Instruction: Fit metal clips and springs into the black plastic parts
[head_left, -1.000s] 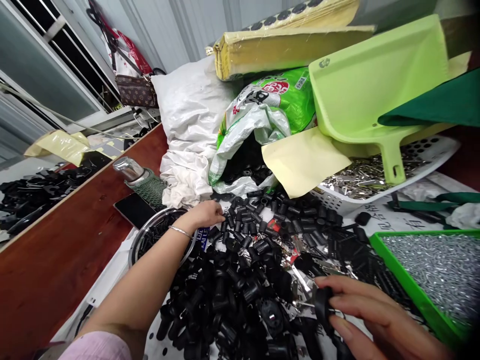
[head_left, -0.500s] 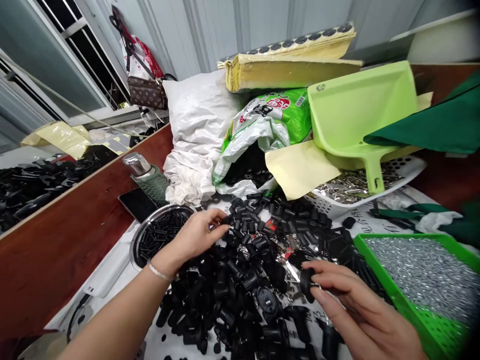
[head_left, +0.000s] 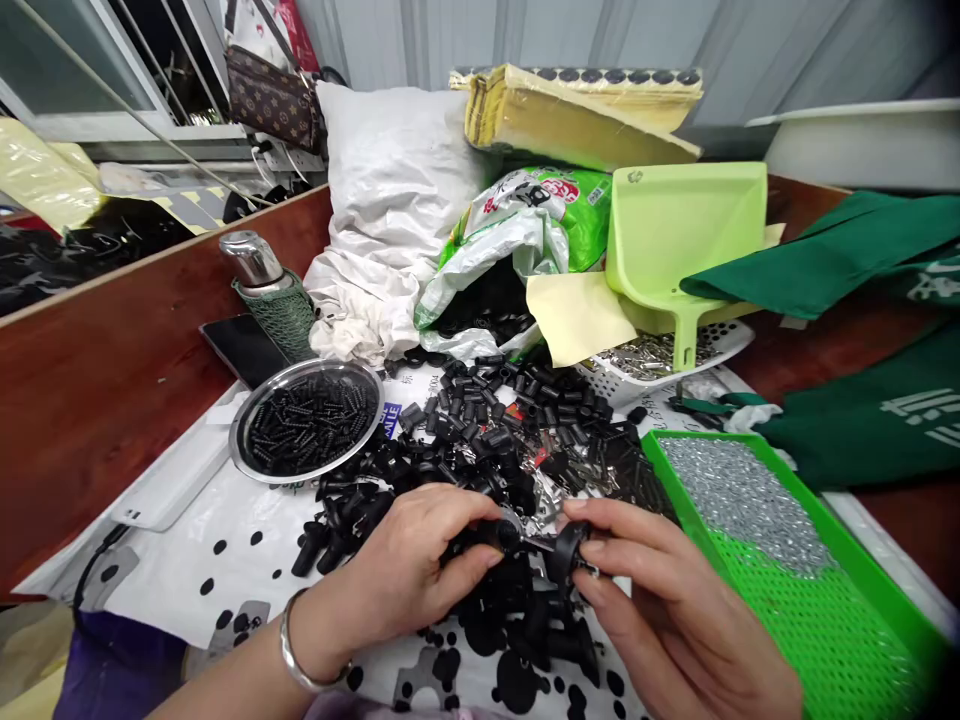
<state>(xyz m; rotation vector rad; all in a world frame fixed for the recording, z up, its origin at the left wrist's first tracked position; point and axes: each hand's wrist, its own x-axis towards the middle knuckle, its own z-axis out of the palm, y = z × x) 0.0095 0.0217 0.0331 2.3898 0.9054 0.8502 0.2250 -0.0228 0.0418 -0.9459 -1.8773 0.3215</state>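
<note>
Honestly, you're mid-join: your left hand (head_left: pixel 409 570) pinches a small black cap (head_left: pixel 504 533) and your right hand (head_left: pixel 660 610) grips a black round piece (head_left: pixel 564 550), close together at the near edge of the black parts pile (head_left: pixel 510 430). Judging by that pile, there's loads left to do.

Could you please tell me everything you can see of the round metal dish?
The round metal dish is shallow and shiny, silver-looking like steel, with a raised rim. It lies flat on the spotted white sheet, at the left edge of the heap of black parts. Small black cylindrical pieces cover its floor. A dark phone lies just behind it. Neither hand touches it; the left hand is the nearer.
</note>
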